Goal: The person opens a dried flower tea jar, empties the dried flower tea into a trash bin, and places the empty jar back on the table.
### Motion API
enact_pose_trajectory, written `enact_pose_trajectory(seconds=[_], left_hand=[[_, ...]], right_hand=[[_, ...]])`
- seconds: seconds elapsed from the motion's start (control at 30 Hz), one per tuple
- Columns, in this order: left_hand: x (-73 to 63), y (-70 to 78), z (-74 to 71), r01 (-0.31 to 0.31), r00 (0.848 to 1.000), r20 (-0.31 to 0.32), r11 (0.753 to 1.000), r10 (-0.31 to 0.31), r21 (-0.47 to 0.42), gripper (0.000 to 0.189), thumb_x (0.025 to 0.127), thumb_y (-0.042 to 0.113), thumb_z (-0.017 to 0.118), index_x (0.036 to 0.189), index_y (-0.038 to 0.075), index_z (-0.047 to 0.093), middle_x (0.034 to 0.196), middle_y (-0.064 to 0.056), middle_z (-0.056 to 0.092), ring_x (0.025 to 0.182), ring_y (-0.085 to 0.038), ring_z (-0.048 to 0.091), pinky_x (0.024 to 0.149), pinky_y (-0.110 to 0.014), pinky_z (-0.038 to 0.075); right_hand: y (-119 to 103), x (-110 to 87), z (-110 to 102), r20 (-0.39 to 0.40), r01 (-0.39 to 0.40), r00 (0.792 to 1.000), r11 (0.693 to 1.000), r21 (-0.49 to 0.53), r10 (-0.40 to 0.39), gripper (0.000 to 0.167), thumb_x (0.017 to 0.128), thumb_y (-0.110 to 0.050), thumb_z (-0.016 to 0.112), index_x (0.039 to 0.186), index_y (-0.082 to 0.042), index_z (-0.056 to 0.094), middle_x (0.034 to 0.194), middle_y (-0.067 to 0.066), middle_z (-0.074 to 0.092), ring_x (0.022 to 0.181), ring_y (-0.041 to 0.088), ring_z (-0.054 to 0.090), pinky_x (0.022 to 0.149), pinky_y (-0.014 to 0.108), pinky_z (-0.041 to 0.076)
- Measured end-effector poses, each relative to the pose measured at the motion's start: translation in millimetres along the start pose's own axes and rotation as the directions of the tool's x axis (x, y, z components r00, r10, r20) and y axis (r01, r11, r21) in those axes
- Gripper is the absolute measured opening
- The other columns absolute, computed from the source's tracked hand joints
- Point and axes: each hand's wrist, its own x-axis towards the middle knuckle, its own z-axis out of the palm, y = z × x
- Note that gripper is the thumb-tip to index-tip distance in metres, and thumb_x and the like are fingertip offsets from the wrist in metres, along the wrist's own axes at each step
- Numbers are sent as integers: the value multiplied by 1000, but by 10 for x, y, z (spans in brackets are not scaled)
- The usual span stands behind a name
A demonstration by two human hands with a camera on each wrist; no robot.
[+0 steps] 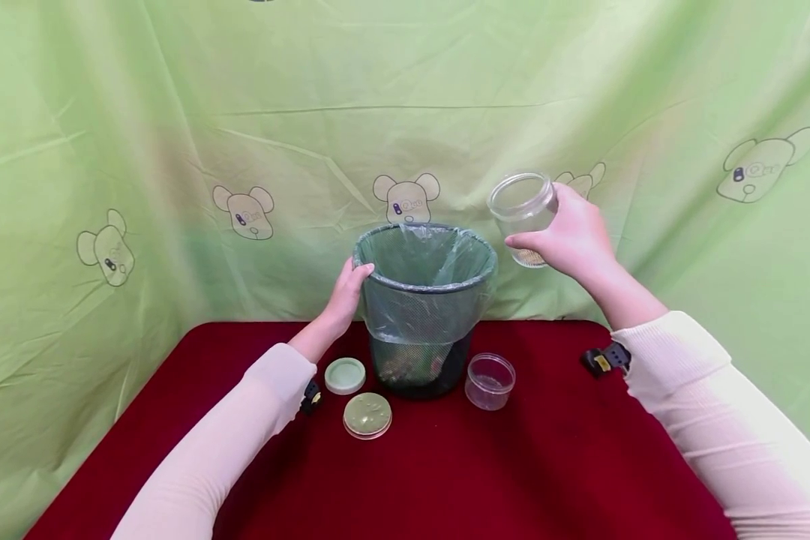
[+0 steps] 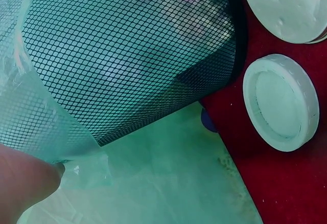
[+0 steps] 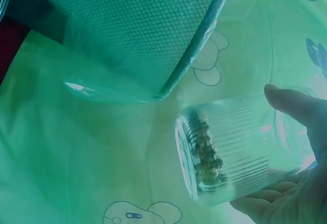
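My right hand [image 1: 570,232] grips a clear ribbed jar [image 3: 240,147] in the air, to the right of the wastebasket and near its rim height. The jar has no lid on and leans slightly, its mouth up and toward the left. A thin layer of brownish bits [image 3: 205,155] lies at its bottom. With the thumb over the rim, my left hand [image 1: 343,298] holds the mesh wastebasket [image 1: 421,315] at its left side. A clear plastic bag [image 1: 472,274] lines the basket and folds over its rim. Some rubbish shows through the mesh low down.
The basket stands upright toward the back of a red-covered table [image 1: 459,480]. Right of its base is a second clear jar [image 1: 490,384], lidless. Left of it lie a pale green lid [image 1: 345,376] and a darker, shinier lid [image 1: 367,415]. A green curtain [image 1: 310,150] hangs close behind.
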Motion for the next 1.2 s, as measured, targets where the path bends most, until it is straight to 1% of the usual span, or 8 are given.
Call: enact_pose_trajectory(seconds=[0.27, 0.53, 0.67, 0.9, 1.0, 1.03, 1.1, 1.2], left_hand=[[3, -7, -1, -7, 1000, 10, 1000, 7, 1, 61, 92, 25, 45, 145, -3, 32, 144, -22, 38, 128, -24, 35, 110, -38, 24], [1, -20, -4, -7, 1000, 20, 999, 6, 32, 63, 93, 27, 45, 148, 0, 29, 148, -16, 35, 133, -22, 32, 111, -37, 22], [-1, -41, -27, -5, 1000, 18, 999, 4, 51, 65, 92, 27, 44, 148, 0, 29, 150, -17, 33, 135, -23, 30, 111, -37, 22], [-22, -55, -23, 8, 1000, 9, 999, -8, 53, 66, 91, 30, 44, 148, 1, 29, 150, -17, 33, 133, -23, 30, 111, -39, 22], [-22, -56, -15, 2, 1000, 14, 999, -3, 48, 65, 92, 31, 45, 147, 1, 30, 148, -18, 34, 130, -23, 32, 110, -39, 23], [-46, -9, -10, 9, 1000, 20, 999, -10, 47, 64, 93, 29, 44, 147, 0, 29, 147, -19, 34, 130, -24, 33, 110, -39, 23], [-49, -4, -12, 10, 1000, 16, 999, -11, 50, 62, 93, 28, 44, 147, 0, 30, 146, -20, 35, 128, -24, 33, 109, -39, 23], [-48, 4, -12, 9, 1000, 10, 999, -9, 51, 61, 93, 27, 44, 146, -1, 31, 146, -20, 36, 128, -24, 33, 109, -39, 23]], right_hand=[[-84, 187, 136, -12, 35, 999, 992, -122, -36, 74, 72, -23, 83, 132, 0, 46, 119, 20, 57, 104, 41, 54, 83, 57, 43], [-70, 300, 313, -7, 128, 991, 958, -256, -134, 63, 71, -14, 82, 121, 3, 47, 109, 19, 56, 96, 40, 56, 74, 60, 46], [-43, 339, 419, 12, 197, 979, 922, -335, -205, 68, 68, -12, 84, 122, 6, 46, 110, 22, 57, 95, 40, 57, 74, 57, 49], [-6, 356, 547, 35, 316, 942, 848, -425, -333, 67, 64, -9, 86, 114, 9, 46, 109, 26, 55, 94, 43, 54, 82, 54, 48], [13, 371, 570, 43, 358, 924, 816, -453, -380, 68, 63, -6, 85, 116, 12, 46, 111, 28, 54, 96, 44, 54, 86, 54, 47], [17, 376, 575, 48, 370, 918, 806, -461, -394, 69, 63, -6, 85, 117, 12, 46, 112, 29, 54, 97, 45, 53, 88, 54, 46], [18, 387, 586, 58, 399, 904, 785, -474, -425, 69, 62, -3, 84, 117, 14, 46, 113, 30, 53, 99, 45, 53, 90, 53, 45], [16, 401, 605, 67, 438, 880, 750, -496, -470, 65, 61, 0, 81, 114, 14, 47, 109, 29, 53, 97, 43, 52, 89, 52, 45]])
